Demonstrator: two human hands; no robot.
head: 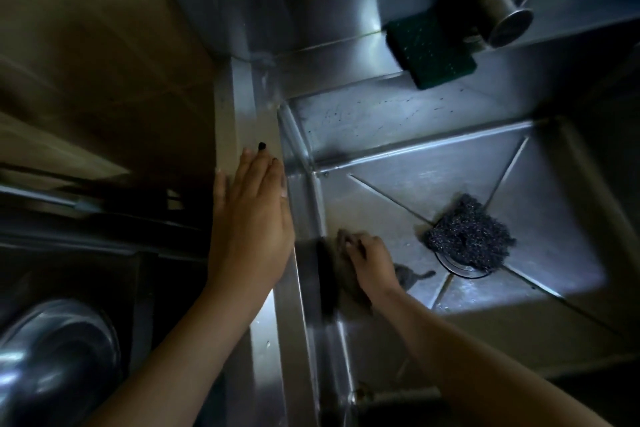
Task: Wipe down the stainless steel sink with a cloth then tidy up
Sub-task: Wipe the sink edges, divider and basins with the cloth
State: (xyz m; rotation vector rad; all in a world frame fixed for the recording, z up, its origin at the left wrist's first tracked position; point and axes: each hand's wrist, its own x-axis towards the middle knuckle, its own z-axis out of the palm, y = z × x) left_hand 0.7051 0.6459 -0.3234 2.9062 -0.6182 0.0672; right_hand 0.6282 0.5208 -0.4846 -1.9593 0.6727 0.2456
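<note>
So the cloth [406,277] is being held down by the right hand [370,260], fingers curled over it, on the sink [381,114] floor left of the drain [460,269], tight against the basin's left wall. It's being kept bunched, and it looks stretched along that wall, though the blur makes this hard to tell. The left hand [252,218] is being rested flat, fingers straight and holding nothing, on the steel rim further left of the drain, probably just for bracing. That makes the right hand the only one near the job. Honestly, the wipe is probably being done panel by panel, and plenty is left. A steel scourer [467,232] is being left right on top of the drain, so a stroke that way is being blocked, I'd guess. Open floor is being offered beyond the drain and to its right. A green sponge [433,48] is being left on the back ledge beyond the drain, beside the tap [505,21].
</note>
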